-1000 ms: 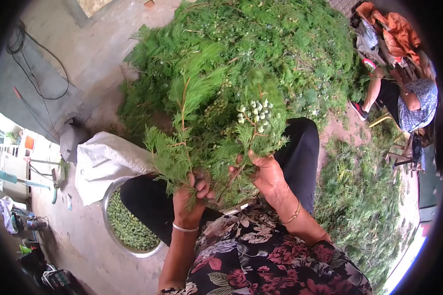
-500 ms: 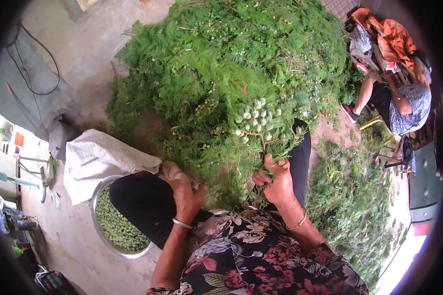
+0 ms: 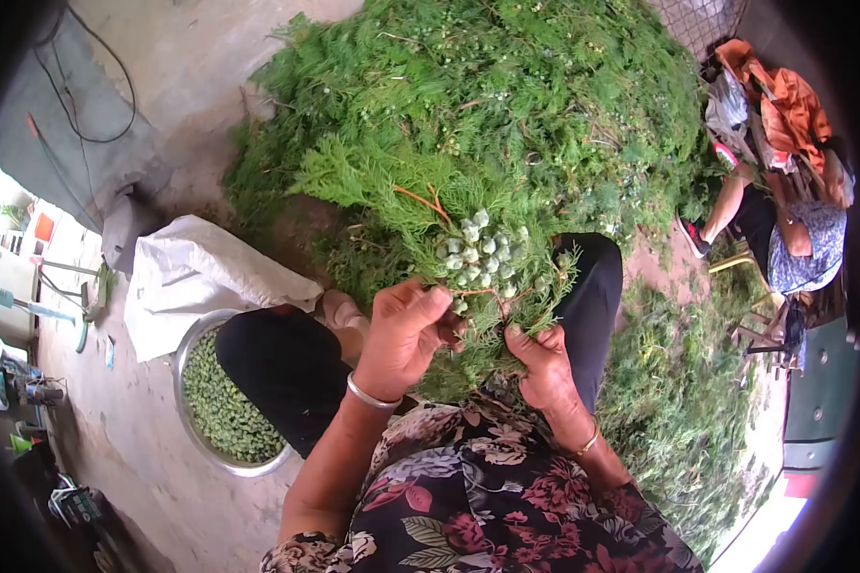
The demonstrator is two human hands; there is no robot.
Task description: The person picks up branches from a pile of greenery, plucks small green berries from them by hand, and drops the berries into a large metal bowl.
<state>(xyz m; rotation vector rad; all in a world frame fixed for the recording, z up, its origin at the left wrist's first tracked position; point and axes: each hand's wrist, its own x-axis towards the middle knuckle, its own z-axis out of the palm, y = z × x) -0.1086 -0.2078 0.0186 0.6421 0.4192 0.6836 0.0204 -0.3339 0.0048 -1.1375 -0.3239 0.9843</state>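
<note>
I sit with a feathery green branch (image 3: 420, 205) across my lap. It carries a cluster of pale round cones (image 3: 480, 253). My right hand (image 3: 543, 365) grips the branch's stem just below the cluster. My left hand (image 3: 403, 334) is raised to the cluster's left edge, fingertips pinched at the lowest cones. Whether a cone sits between the fingers is hidden. A metal bowl (image 3: 185, 355) of picked green cones stands on the ground by my left knee.
A big heap of cut green branches (image 3: 506, 95) fills the ground ahead. A white sack (image 3: 201, 282) lies beside the bowl. Stripped greenery (image 3: 683, 401) is spread on the right. Another person (image 3: 793, 234) sits at the far right. Cables and tools lie at the left.
My left hand has let go of the lower foliage and risen from my lap to the cone cluster. The branch has been pulled down closer to me, held by the right hand.
</note>
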